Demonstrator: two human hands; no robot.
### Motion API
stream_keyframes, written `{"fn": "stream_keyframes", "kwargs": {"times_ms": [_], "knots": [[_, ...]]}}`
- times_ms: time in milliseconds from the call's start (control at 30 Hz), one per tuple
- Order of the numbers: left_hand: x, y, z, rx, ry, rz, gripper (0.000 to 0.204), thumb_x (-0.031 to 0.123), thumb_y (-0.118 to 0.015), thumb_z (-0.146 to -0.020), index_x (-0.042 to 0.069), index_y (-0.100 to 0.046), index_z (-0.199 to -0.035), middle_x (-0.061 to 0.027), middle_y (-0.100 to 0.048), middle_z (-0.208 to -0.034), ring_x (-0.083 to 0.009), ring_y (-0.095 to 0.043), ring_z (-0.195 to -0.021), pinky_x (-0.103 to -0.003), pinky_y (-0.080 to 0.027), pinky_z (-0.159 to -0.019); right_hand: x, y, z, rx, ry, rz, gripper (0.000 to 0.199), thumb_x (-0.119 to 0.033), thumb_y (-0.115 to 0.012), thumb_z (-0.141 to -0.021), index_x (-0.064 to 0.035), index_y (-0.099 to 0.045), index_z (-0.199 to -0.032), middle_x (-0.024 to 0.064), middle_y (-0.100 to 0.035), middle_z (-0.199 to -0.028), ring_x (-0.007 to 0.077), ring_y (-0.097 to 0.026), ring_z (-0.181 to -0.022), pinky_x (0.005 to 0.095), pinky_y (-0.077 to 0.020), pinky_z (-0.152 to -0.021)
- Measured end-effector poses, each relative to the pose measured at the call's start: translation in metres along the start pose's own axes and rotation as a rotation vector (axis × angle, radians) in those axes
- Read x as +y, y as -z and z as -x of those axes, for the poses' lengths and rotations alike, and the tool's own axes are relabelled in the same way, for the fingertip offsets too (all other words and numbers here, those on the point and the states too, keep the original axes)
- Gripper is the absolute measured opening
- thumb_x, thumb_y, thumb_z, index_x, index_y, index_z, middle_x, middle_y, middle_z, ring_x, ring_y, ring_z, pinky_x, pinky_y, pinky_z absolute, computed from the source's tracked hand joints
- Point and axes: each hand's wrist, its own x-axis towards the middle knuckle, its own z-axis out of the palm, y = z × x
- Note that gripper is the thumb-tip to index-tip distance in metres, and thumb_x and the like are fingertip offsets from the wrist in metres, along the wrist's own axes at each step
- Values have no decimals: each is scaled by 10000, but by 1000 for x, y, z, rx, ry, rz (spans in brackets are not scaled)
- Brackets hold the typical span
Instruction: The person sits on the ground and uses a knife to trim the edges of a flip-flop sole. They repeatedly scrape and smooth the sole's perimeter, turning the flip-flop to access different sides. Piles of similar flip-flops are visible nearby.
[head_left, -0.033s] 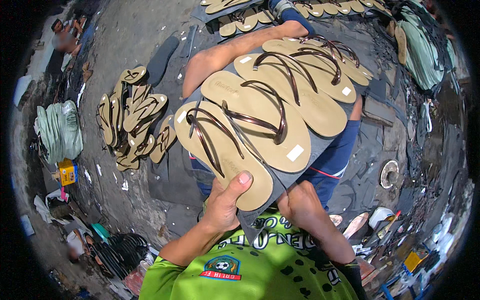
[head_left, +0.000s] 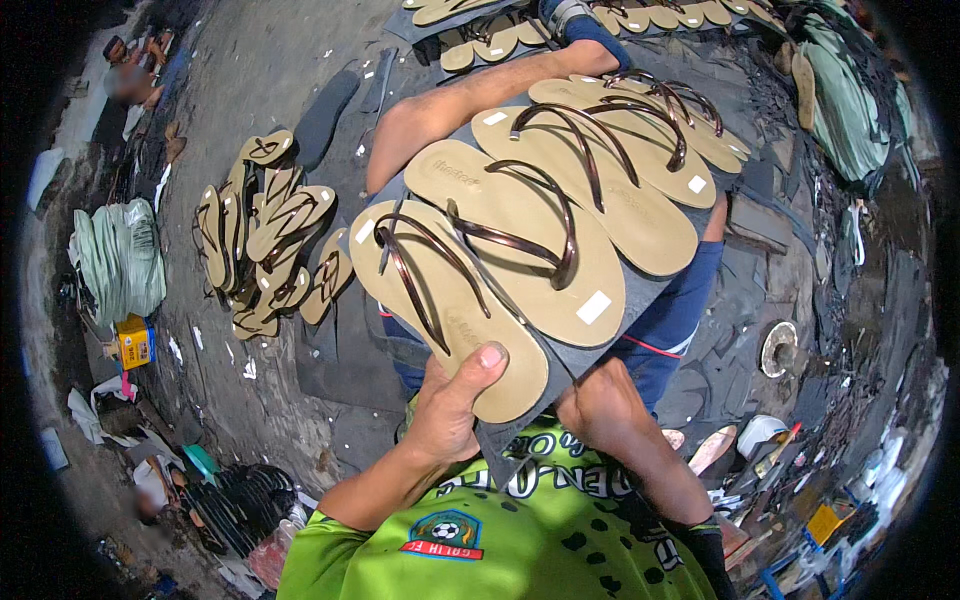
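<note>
My left hand (head_left: 445, 408) is closed on the nearest tan flip-flop (head_left: 475, 345), thumb pressed on its top near the end and fingers hidden below. This flip-flop has shiny brown straps and lies on a dark grey sheet (head_left: 510, 440) over my lap. Beside it, a second flip-flop (head_left: 540, 270) and several more lie in a slanting row on the same sheet, some with white stickers. My right hand (head_left: 603, 402) is a closed fist at the sheet's near edge, right of the left hand. Its fingers curl out of sight, and I cannot make out what they hold.
A heap of similar flip-flops (head_left: 270, 235) lies on the ground to the left, by a dark sole (head_left: 328, 120). More rows of flip-flops (head_left: 480, 45) stand beyond my leg. Green sacks (head_left: 118, 262), a yellow box (head_left: 135, 342) and a round metal piece (head_left: 780, 348) lie around.
The row of flip-flops has shifted very slightly to the right. Both hands keep the same hold.
</note>
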Motion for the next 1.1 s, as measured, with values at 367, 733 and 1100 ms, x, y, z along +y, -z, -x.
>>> {"fn": "stream_keyframes", "kwargs": {"times_ms": [367, 733, 1100], "knots": [[2, -13, 1, 28, 26, -45, 451, 128, -651, -868, -17, -481, -1259, -116, -605, -1144, -175, -594, -1026, -316, -483, -904, 12, -62, -45, 242, -56, -616, 291, -241, -528, -905, -50, -608, -1109, 197, -623, -1082, 356, -602, -996, 412, -465, -877], [5, -9, 13, 14, 46, -163, 458, 186, -656, -854, -45, -502, -1219, -129, -634, -1070, -184, -617, -951, -320, -492, -856, -28, 17, -92, 234, 369, 177, 264, -230, -573, -872, -33, -612, -1043, 215, -624, -989, 359, -607, -942, 407, -472, -830], [15, 27, 68, -186, -30, -632, 439, 177, -722, -797, -23, -550, -1148, -91, -642, -994, -156, -599, -942, -324, -485, -844, -14, -29, -154, 100, 221, -401, 507, -421, -376, -995, 40, -587, -984, 209, -644, -875, 356, -626, -815, 445, -467, -742]]}}
